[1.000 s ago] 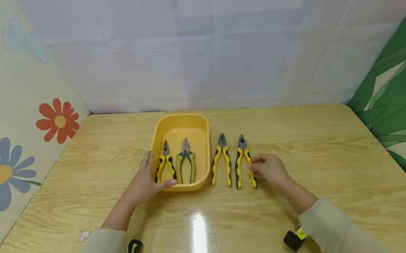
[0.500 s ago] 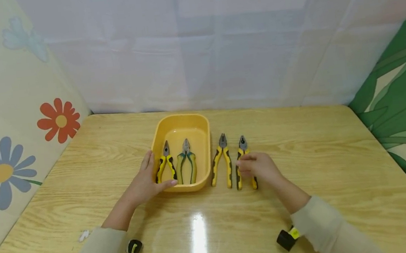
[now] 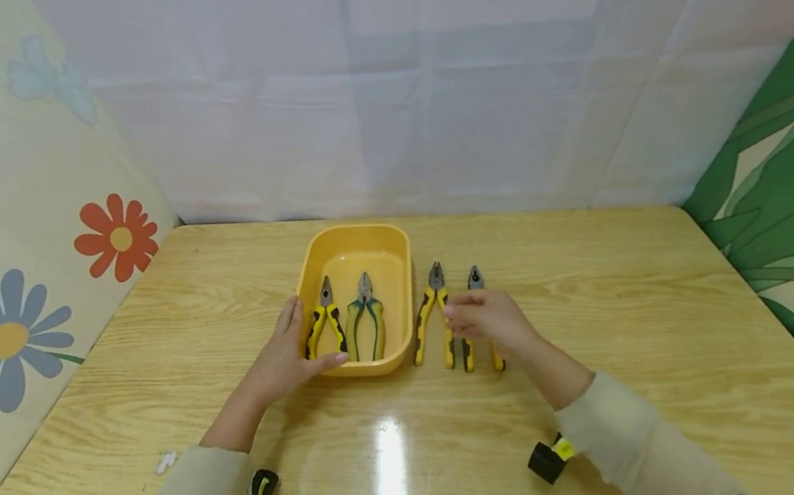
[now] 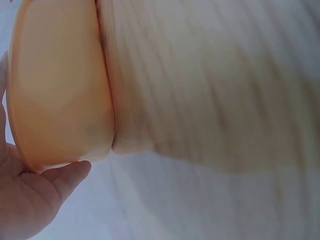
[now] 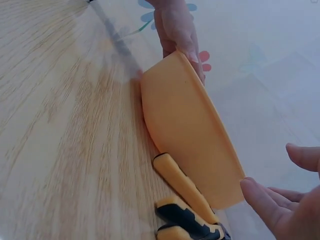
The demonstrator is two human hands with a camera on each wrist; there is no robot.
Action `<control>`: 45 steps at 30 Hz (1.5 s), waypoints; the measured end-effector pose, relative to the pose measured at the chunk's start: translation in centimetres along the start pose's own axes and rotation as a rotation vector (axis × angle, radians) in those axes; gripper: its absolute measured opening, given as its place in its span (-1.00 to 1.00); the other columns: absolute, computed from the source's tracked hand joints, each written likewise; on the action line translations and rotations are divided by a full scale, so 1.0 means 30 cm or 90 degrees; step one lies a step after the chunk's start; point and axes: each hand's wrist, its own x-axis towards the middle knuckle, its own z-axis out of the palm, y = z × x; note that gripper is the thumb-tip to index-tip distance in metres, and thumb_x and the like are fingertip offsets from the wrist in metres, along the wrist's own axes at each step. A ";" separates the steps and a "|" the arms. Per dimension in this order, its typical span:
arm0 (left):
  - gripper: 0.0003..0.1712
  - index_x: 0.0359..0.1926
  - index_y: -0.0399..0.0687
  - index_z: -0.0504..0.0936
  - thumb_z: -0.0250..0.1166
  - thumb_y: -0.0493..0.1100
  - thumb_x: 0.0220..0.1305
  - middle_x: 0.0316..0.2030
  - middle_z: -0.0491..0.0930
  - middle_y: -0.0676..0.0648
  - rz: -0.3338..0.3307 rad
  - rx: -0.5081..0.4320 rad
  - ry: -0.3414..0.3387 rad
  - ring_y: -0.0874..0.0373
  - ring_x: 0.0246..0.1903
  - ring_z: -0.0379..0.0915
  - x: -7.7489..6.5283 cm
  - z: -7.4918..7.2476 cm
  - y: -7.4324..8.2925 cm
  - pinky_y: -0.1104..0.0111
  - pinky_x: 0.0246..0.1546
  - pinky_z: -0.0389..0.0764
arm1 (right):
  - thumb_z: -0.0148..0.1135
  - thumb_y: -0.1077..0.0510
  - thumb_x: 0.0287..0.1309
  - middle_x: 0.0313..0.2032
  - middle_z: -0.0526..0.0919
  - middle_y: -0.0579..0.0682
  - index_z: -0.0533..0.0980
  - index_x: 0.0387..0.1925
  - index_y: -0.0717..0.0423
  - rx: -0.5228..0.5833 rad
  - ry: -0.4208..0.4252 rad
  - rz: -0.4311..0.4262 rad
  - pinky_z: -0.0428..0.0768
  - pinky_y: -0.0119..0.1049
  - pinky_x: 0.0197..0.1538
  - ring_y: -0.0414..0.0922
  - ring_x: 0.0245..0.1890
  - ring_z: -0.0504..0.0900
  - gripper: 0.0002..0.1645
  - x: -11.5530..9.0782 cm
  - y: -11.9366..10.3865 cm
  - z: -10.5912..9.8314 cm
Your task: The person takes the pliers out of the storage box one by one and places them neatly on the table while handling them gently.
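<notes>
We grip the near left corner of the yellow tray [image 3: 374, 368] with our left hand [image 3: 274, 368], thumb along the near rim and fingers against the outer left side. Our right hand [image 3: 493, 320] holds nothing: its thumb and fingers stand apart in the right wrist view, clear of the tools. It hovers over the pairs outside the tray, hiding much of the rightmost pair's handles.

Inside the tray, two pairs lie side by side with handles toward us: the black-and-yellow pliers [image 3: 326, 298] on the left, the green-and-yellow pliers [image 3: 364, 296] beside them. Two more lie on the table [image 3: 652, 292], just right of the tray and pointing the same way: the inner pliers [image 3: 436, 284] next to its wall, then the outer pliers [image 3: 475, 279].

From that split we judge the work to be about half done, with two pairs placed inside and two not.

Counting up, we have four pairs of pliers, one tray, one table, two hands and two sleeves [image 3: 624, 434]. Near the sleeves we also count two small black-and-yellow devices [image 3: 545, 463], and on the table's left part one white scrap [image 3: 166, 462], too small to identify.
</notes>
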 end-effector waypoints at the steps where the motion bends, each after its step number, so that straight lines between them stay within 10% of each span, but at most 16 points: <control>1: 0.28 0.28 -0.27 -0.36 0.19 0.35 -0.14 0.29 -0.44 -0.19 0.001 0.004 0.000 -0.22 0.21 -0.27 -0.001 0.000 0.000 -0.04 0.09 0.01 | 0.12 0.18 0.08 -0.13 0.45 0.36 0.30 -0.01 0.49 0.002 -0.003 -0.004 0.49 -0.20 -0.16 0.09 -0.19 0.52 -0.48 0.002 -0.002 0.005; 45: 0.30 0.29 -0.26 -0.34 0.18 0.38 -0.17 0.29 -0.42 -0.19 -0.006 0.012 0.000 -0.22 0.21 -0.25 0.002 0.000 0.000 -0.03 0.09 0.02 | 0.16 0.26 0.02 -0.18 0.50 0.25 0.31 -0.01 0.44 0.055 -0.064 0.017 0.50 -0.26 -0.18 0.04 -0.21 0.54 -0.51 0.051 -0.059 0.148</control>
